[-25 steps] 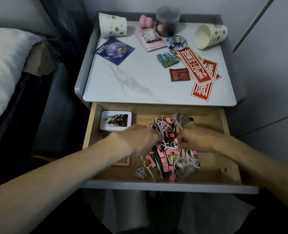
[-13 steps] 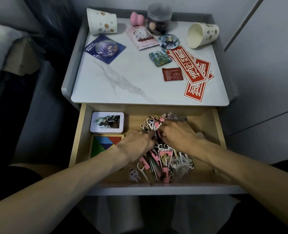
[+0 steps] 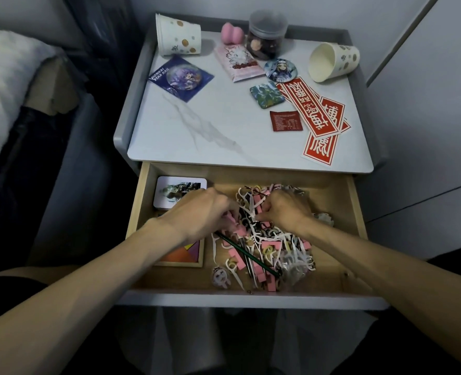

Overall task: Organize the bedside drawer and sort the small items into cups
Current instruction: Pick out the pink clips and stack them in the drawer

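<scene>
Both my hands are down in the open drawer (image 3: 357, 212), knuckles up, facing each other across the heap of small items (image 3: 271, 246). My left hand (image 3: 203, 212) has its fingers curled down into the pink pieces at the heap's near-left edge. The fingertips are buried, so I cannot tell whether they pinch anything. My right hand (image 3: 286, 209) is curled the same way over the white picks, thumb and fingertips close together. Whether a pick is caught between them I cannot tell either.

The heap spreads from between my hands back toward me, a tangle of pink, white and black bits. A green pencil (image 3: 248, 253) lies slanted across it, running from under my left hand toward me and to the right. A little figure charm (image 3: 220, 277) lies apart from the heap, nearer to me than my left hand.

Just beyond my left hand sits a white tin (image 3: 179, 192), partly covered by my knuckles. Under my left wrist lies a coloured tangram puzzle (image 3: 187, 253).

Well beyond both hands, on the nightstand top (image 3: 197, 125), the two paper cups lie on their sides. The left cup (image 3: 179, 36) is far beyond my left hand and the right cup (image 3: 333, 62) is beyond and to the right of my right hand. Between the cups are a jar (image 3: 267, 33), a round badge (image 3: 280, 69) and red stickers (image 3: 320, 119).
</scene>
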